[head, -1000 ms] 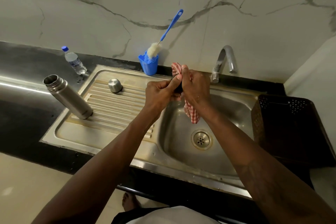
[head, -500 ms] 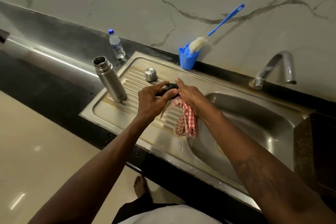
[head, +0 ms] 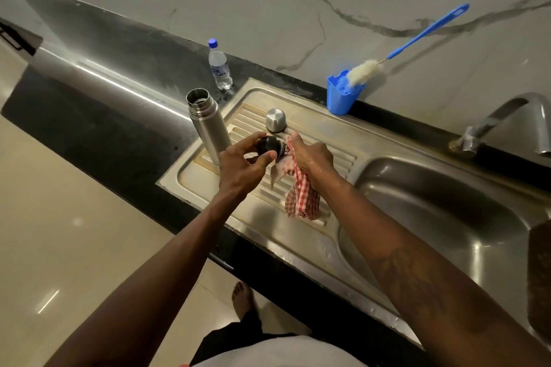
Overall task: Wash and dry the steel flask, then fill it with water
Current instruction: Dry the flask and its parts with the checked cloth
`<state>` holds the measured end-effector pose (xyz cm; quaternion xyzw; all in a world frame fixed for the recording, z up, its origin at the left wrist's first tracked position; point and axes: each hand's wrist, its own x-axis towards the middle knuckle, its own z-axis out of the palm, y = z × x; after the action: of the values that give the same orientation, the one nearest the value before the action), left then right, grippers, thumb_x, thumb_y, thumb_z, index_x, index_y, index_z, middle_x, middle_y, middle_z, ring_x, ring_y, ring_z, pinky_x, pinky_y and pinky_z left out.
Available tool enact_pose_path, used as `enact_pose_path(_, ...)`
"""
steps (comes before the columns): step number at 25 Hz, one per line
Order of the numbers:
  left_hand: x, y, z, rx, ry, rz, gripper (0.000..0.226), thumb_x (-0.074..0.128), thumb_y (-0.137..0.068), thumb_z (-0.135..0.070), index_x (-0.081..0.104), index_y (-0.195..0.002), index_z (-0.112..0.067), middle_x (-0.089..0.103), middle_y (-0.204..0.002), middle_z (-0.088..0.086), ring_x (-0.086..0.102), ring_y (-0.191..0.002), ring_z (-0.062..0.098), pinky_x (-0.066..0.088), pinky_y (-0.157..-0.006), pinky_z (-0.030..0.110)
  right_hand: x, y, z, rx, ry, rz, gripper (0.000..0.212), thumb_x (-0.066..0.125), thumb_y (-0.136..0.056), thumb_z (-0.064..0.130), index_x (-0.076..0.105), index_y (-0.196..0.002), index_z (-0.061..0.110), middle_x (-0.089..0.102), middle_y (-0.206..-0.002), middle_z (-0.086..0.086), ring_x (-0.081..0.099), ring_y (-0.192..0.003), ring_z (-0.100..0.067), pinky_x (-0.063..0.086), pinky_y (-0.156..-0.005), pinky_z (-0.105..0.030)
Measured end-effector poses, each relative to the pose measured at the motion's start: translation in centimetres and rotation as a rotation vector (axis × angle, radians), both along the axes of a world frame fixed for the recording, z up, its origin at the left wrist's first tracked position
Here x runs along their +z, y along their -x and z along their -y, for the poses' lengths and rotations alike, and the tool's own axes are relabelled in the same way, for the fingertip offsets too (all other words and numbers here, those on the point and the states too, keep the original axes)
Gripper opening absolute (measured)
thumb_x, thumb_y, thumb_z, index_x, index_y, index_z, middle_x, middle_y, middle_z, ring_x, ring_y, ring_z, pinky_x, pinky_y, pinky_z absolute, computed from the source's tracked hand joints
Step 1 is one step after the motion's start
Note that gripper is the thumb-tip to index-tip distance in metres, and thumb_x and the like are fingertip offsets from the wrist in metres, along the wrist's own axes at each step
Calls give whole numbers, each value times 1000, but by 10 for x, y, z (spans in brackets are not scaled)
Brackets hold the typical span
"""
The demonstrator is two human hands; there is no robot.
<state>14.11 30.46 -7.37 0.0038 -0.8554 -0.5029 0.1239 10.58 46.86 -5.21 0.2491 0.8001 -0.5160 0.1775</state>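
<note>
- Centre of the frame: the left hand pinches a black stopper between thumb and fingers.
- Just right of it, the right hand grips a red checked cloth, pressed against the stopper.
- Left of centre, the steel flask stands upright and open on the drainboard.
- Its steel cap sits behind the hands.

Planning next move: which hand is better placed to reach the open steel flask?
Left, likely: left hand, pinching the black round stopper, is beside the steel flask; right hand, farther, grips the red checked cloth.
</note>
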Motion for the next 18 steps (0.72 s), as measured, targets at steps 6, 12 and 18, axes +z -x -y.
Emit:
enact_pose_path(6, -12, 10, 14, -75, 311, 23, 33, 85, -83, -11, 76, -115, -12, 74, -103, 0, 66, -89, 10, 57, -81, 20, -10, 11, 9, -62, 91, 52, 95, 51, -82, 83, 53, -140, 9, 65, -127, -16, 65, -110, -33, 55, -97, -44)
enact_pose_path(12, -38, 25, 29, -99, 597, 138, 14, 78, -84, -15, 69, -92, -22, 70, -91, -3, 66, -81, 15, 59, -77, 33, -23, 15, 1, -99, 238, 59, 85, 83, -59, 70, 66, -116, 10, 73, -106, -10, 71, -93, -28, 59, -87, -43)
enact_pose_path(18, -46, 36, 26, -64, 697, 163, 14, 76, -86, -29, 67, -94, -23, 70, -90, -2, 67, -81, 20, 60, -72, 39, -31, 14, -14, -154, 299, 38, 40, 66, -77, 30, 67, -108, 6, 76, -100, -15, 73, -90, -32, 61, -77, -42)
